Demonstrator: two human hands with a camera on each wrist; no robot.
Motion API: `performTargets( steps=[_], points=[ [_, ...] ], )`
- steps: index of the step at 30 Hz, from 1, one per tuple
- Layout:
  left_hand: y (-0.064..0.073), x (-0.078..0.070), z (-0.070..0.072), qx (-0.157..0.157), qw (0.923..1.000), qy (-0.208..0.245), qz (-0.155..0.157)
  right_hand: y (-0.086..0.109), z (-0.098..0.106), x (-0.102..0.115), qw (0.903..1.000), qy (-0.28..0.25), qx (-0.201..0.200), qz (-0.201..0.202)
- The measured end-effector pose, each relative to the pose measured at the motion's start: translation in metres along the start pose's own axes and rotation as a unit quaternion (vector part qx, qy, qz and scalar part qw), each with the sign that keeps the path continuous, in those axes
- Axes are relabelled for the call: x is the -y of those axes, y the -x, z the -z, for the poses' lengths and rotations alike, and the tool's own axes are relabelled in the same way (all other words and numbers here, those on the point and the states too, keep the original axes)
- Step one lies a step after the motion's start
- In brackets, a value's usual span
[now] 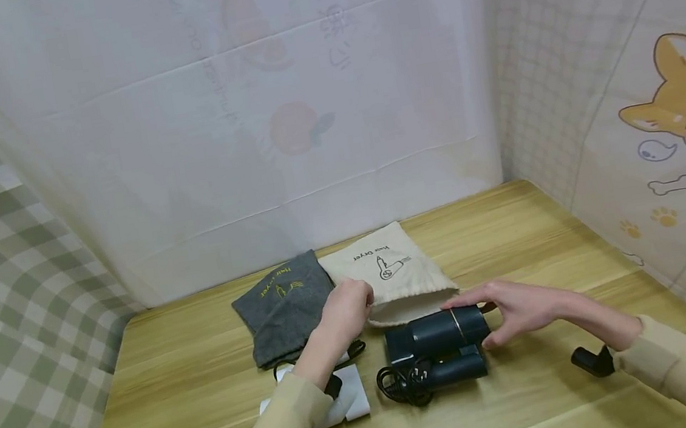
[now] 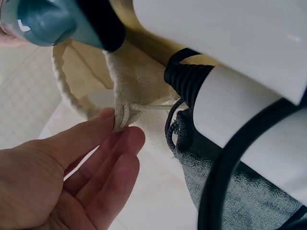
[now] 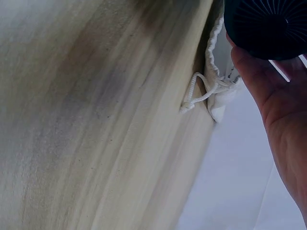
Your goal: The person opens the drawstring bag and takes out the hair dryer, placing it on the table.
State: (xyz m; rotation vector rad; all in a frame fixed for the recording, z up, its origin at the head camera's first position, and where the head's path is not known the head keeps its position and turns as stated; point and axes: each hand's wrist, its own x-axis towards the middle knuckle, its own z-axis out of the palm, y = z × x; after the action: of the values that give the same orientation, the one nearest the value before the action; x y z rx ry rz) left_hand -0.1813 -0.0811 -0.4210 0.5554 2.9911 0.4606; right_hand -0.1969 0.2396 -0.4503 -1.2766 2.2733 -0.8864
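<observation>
My left hand (image 1: 346, 309) pinches the drawstring edge of a cream cloth bag (image 1: 390, 255) printed "Hair Dryer". In the left wrist view, thumb and fingertips meet on the bag's corner, beside its gaping mouth. A dark blue hair dryer (image 1: 437, 334) lies folded on the table just in front of that mouth, its black cord bundled at the left. My right hand (image 1: 522, 305) grips its rear end, with fingers above and thumb below. In the right wrist view the dryer's round vented end (image 3: 268, 26) is between the fingers; the cream bag's opening lies beyond.
Left of the cream bag lies a grey cloth bag (image 1: 282, 295) with yellow print. A white hair dryer (image 1: 353, 392) with a black cord rests below my left forearm, partly hidden. The wooden table (image 1: 175, 390) meets a white curtain (image 1: 172, 158) at the back.
</observation>
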Motion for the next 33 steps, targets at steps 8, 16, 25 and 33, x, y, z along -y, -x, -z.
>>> performTargets(
  steps=[8, 16, 25, 33],
  points=[
    [-0.001, -0.003, -0.004, 0.017, 0.9995, -0.019, -0.017, 0.0, -0.003, -0.008, 0.9998, 0.019, 0.009, -0.002],
    [-0.004, -0.005, -0.003, 0.046, 0.997, -0.031, -0.053, -0.008, 0.003, -0.004, 0.9983, 0.045, 0.027, -0.027],
    [-0.005, -0.009, 0.0, 0.08, 0.995, -0.032, -0.051, -0.019, 0.006, 0.003, 0.993, 0.088, 0.057, -0.053],
    [-0.002, -0.007, -0.003, 0.115, 0.9895, -0.06, -0.063, -0.02, 0.007, 0.005, 0.9896, 0.097, 0.065, -0.084]
  ],
)
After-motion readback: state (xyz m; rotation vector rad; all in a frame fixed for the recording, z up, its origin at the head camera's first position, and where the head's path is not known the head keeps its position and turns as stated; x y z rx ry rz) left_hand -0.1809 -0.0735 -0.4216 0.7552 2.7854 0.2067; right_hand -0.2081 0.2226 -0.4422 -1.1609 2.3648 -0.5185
